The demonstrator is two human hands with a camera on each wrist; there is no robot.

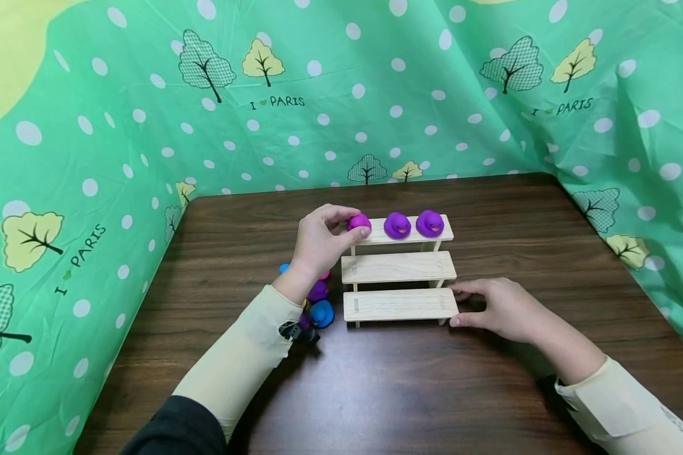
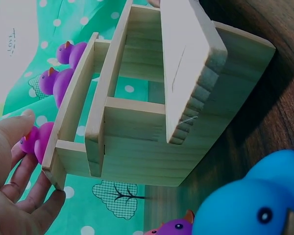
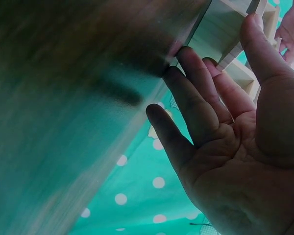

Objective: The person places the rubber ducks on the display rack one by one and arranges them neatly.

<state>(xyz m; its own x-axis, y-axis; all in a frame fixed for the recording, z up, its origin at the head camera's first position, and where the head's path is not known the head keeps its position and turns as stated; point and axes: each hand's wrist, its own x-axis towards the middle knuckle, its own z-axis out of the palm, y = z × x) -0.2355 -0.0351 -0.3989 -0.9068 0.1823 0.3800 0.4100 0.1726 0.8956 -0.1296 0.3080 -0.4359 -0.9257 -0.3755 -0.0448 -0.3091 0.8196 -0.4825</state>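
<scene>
A three-step wooden stand [image 1: 399, 266] stands on the table. My left hand [image 1: 320, 243] pinches a magenta rubber duck [image 1: 359, 223] between thumb and fingers at the left end of the top step. In the left wrist view this duck [image 2: 37, 140] touches the step, and some fingers rest against the step's end. Two purple rubber ducks [image 1: 397, 225] [image 1: 430, 223] sit further right on the same step. My right hand [image 1: 503, 309] is at the right end of the bottom step [image 1: 400, 305], thumb in front, other fingers extended behind; its fingertips touch the stand.
Left of the stand, partly hidden by my left forearm, lie several more rubber ducks, among them a blue duck [image 1: 321, 313] and a purple duck [image 1: 317, 291]. Green dotted cloth [image 1: 341, 120] hangs behind and beside the dark wooden table [image 1: 398, 398].
</scene>
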